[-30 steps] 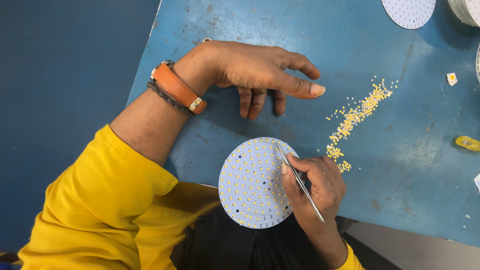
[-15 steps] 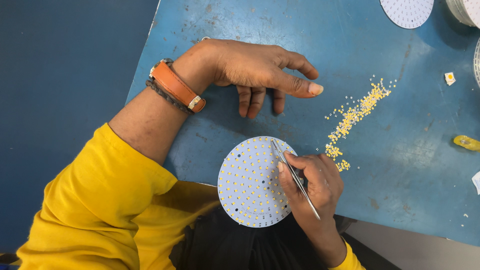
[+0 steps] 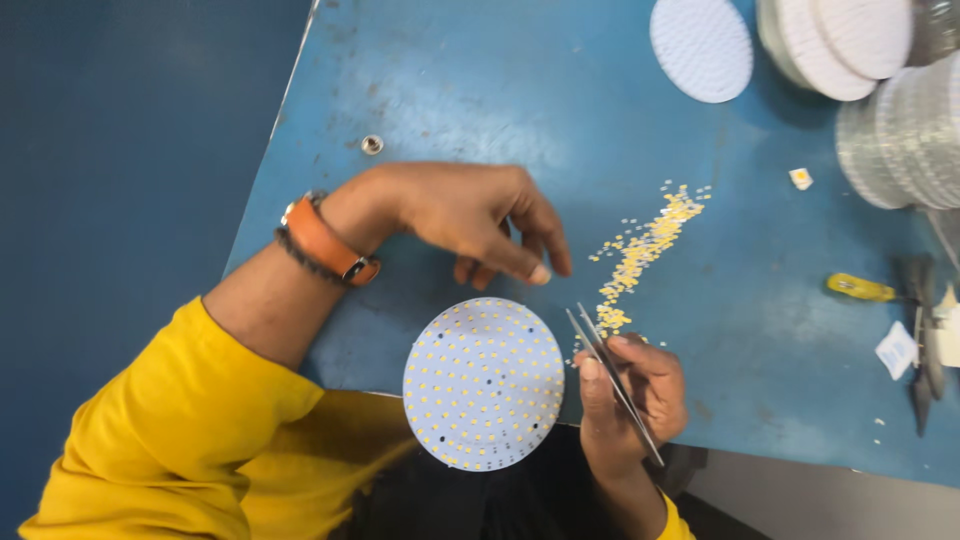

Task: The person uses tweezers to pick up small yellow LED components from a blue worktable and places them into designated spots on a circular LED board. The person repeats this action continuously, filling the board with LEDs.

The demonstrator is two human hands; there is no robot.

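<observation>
A round white board (image 3: 483, 383) dotted with small yellow chips lies at the near edge of the blue table (image 3: 450, 90). My right hand (image 3: 630, 395) grips thin metal tweezers (image 3: 610, 378) just right of the board, tips pointing up-left near the board's rim. My left hand (image 3: 470, 220), with an orange strap on the wrist, hovers above the board with fingers curled down, fingertips just above the board's top edge, holding nothing. A loose trail of tiny yellow chips (image 3: 640, 250) runs diagonally right of both hands.
Stacks of round white discs (image 3: 840, 45) and clear discs (image 3: 900, 130) stand at the back right, with one single disc (image 3: 700, 45) beside them. A yellow-handled tool (image 3: 860, 288), dark pliers (image 3: 922, 340) and a small screw (image 3: 372, 144) lie on the table.
My left hand has drawn back and curled toward the board. My right hand has moved the tweezers off the board to its right edge.
</observation>
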